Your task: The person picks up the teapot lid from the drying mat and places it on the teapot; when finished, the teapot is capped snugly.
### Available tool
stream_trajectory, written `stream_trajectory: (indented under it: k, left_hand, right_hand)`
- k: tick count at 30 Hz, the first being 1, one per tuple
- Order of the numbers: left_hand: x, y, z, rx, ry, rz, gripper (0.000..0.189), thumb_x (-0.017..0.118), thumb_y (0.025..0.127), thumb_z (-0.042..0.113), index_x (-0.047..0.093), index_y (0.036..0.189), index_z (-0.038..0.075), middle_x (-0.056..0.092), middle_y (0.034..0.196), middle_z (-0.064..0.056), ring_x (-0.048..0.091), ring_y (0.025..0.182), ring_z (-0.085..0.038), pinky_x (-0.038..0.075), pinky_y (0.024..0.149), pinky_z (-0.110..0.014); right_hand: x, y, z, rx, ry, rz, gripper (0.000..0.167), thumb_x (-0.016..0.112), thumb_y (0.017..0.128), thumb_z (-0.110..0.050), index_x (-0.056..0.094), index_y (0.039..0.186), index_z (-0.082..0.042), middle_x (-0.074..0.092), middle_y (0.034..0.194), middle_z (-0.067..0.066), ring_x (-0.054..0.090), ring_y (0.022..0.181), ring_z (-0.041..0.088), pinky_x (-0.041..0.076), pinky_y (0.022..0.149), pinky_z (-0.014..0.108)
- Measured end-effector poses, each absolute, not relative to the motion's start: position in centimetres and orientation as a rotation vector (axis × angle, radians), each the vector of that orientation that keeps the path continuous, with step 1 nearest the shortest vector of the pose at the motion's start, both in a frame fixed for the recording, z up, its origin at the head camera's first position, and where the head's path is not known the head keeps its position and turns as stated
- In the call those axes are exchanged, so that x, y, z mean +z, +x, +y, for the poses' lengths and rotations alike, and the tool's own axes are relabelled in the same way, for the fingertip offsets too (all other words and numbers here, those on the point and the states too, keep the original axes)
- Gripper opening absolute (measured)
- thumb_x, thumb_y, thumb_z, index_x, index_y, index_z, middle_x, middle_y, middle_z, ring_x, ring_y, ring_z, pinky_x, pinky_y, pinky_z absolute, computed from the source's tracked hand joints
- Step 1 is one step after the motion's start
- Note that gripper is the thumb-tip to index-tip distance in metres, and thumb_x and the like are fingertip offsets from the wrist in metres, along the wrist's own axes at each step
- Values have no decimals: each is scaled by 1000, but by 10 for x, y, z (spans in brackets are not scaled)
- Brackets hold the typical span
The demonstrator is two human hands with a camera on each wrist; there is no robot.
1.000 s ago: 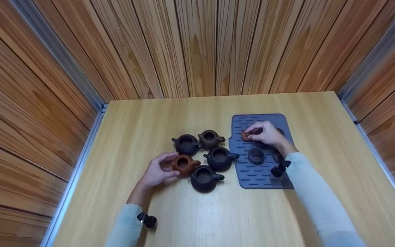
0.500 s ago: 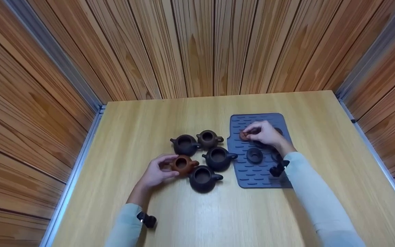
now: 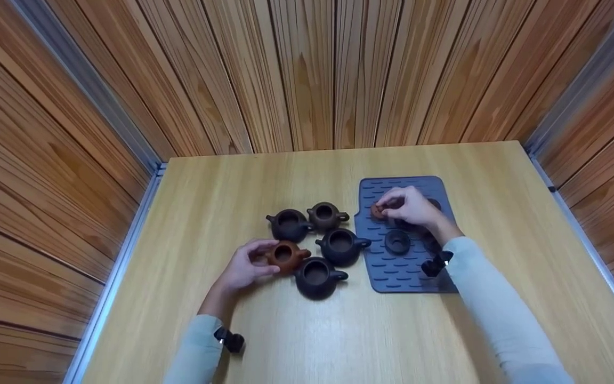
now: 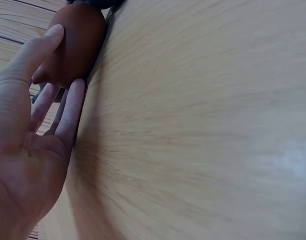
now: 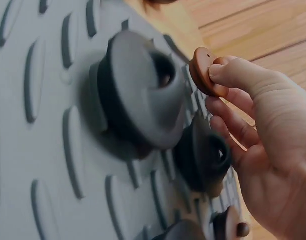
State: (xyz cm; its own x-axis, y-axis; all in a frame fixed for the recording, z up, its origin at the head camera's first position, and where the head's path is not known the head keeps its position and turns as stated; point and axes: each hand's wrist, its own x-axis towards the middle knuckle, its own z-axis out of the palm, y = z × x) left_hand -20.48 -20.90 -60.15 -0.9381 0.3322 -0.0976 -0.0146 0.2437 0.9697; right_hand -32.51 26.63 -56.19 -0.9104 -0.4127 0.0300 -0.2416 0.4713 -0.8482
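Observation:
My left hand [image 3: 245, 265] holds a small reddish-brown teapot [image 3: 284, 255] without a lid, thumb on one side and fingers on the other around its spout end. In the left wrist view the teapot body [image 4: 83, 42] sits on the table with the thumb against it. My right hand [image 3: 412, 207] pinches a round reddish-brown teapot lid [image 5: 202, 72] by its knob between thumb and fingers, at the grey mat's left part. Near that hand a large black lid [image 5: 138, 90] and another dark lid [image 5: 202, 155] lie on the mat.
Dark lidless teapots stand close around the reddish one: one at front [image 3: 316, 278], one at right [image 3: 342, 247], one behind [image 3: 290, 225], and a brownish one [image 3: 325, 216]. The ridged grey mat [image 3: 392, 277] lies to their right. Wooden walls [image 3: 307, 80] enclose the table.
My right hand and the pinched lid have shifted slightly left over the mat. The left hand and the reddish teapot stay where they were.

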Motion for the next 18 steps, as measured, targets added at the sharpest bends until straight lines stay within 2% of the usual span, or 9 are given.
stream_trajectory:
  k: [3, 8, 11, 18]
  left_hand:
    - [-601, -205, -209, 1749, 276, 2236, 63, 89, 94, 2, 66, 153, 4, 64, 155, -21, 65, 139, -26, 58, 103, -20]
    - [-603, -206, -209, 1759, 329, 2242, 62, 89, 94, 1, 65, 152, -1, 65, 152, -28, 66, 135, -22, 58, 101, -19]
    - [-603, -205, -209, 1773, 337, 2230, 62, 88, 94, -1, 64, 151, -3, 64, 151, -30, 67, 135, -26, 59, 101, -20]
    - [-600, -204, -210, 1726, 322, 2253, 61, 88, 96, 3, 65, 153, 2, 65, 153, -25, 63, 144, -38, 56, 104, -20]
  right_hand:
    - [-555, -324, 263, -1428, -611, 2540, 22, 82, 97, 4, 85, 119, 1, 80, 127, 26, 70, 109, 20, 55, 88, 16]
    - [-546, -318, 259, -1443, -571, 2540, 23, 82, 98, 3, 84, 120, 2, 80, 126, 26, 70, 105, 15, 55, 89, 17]
    - [-543, -313, 259, -1457, -492, 2537, 23, 81, 99, 1, 83, 122, 1, 80, 125, 26, 68, 102, 16, 54, 86, 18]
    - [-537, -303, 250, -1509, -425, 2567, 24, 82, 99, -2, 82, 122, 4, 80, 122, 29, 68, 93, 14, 54, 81, 17]
